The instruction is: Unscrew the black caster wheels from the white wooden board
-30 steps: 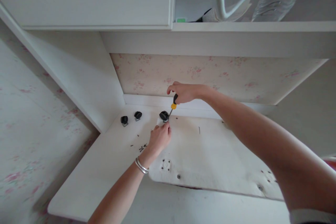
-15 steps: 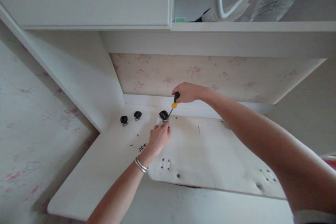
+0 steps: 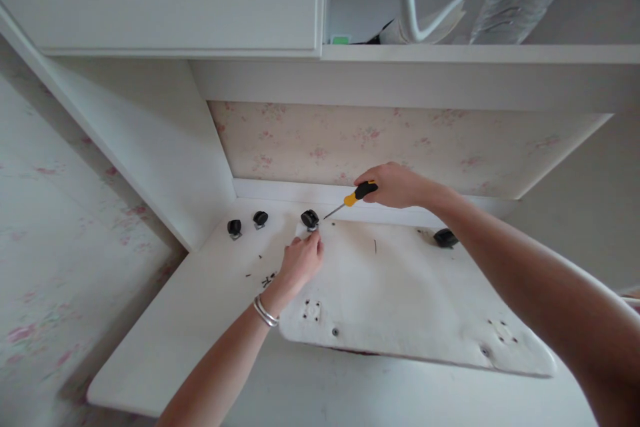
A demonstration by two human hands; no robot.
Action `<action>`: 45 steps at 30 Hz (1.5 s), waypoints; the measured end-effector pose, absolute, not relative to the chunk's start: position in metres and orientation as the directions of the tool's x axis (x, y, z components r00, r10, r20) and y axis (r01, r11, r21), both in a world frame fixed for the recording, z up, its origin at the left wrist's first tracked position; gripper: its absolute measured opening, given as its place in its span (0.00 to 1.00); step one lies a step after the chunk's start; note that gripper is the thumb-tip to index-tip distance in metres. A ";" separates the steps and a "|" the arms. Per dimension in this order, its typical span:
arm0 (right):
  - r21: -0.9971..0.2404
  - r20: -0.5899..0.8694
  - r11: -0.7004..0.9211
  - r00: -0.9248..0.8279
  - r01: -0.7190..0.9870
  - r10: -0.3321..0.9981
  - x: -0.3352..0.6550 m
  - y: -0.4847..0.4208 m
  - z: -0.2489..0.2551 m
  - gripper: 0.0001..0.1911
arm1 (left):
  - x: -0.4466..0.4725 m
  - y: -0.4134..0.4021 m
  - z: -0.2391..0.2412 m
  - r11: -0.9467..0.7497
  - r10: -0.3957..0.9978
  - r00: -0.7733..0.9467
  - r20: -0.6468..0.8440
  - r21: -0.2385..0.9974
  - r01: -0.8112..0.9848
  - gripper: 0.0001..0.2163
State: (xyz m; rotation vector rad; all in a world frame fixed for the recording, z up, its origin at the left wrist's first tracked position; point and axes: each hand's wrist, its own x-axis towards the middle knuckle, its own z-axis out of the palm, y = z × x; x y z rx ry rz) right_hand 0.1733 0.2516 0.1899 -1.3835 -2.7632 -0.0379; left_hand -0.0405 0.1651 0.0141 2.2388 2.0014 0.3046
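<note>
The right hand (image 3: 395, 185), grip wrapped round the screwdriver (image 3: 351, 199), angles its shaft down-left toward the caster (image 3: 310, 219) — the nearer left hand (image 3: 301, 261) touches the caster's base, pinching or pressing unclear.

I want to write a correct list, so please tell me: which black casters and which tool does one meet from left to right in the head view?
Leftmost caster → second caster → third caster, at the left fingers → screwdriver → rightmost caster.
</note>
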 end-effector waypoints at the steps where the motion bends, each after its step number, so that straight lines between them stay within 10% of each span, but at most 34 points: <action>1: -0.008 0.068 0.568 -0.566 0.823 0.821 0.180 0.246 0.186 0.19 | -0.040 0.164 0.014 -0.120 0.992 0.106 0.076 0.222 0.968 0.15; 10: -0.494 0.225 0.150 -0.040 0.856 0.974 0.226 0.170 0.122 0.19 | -0.041 0.151 0.022 -0.133 0.978 0.079 0.192 0.285 0.949 0.12; 13: -0.812 0.104 -0.036 0.204 0.583 0.973 0.224 0.140 0.093 0.22 | -0.048 0.140 0.034 -0.171 0.977 0.069 0.203 0.544 0.821 0.13; 16: -0.996 -0.081 -0.067 0.277 -0.059 0.957 0.208 0.110 0.067 0.24 | -0.053 0.125 0.047 -0.110 0.991 0.003 0.130 0.826 0.552 0.16; 19: -0.815 -0.354 -0.237 0.130 -0.529 0.926 0.183 0.082 0.048 0.23 | -0.054 0.112 0.055 0.011 0.986 -0.164 0.036 0.961 0.276 0.17; 23: -0.567 -0.580 -0.397 0.008 -0.722 0.814 0.157 0.052 0.036 0.21 | -0.053 0.101 0.057 0.057 0.956 -0.285 -0.068 0.997 -0.045 0.18; 45: -0.537 -0.641 -0.546 -0.110 -0.643 0.760 0.139 0.018 0.010 0.18 | -0.059 0.080 0.046 0.030 0.913 -0.385 -0.135 0.963 -0.267 0.18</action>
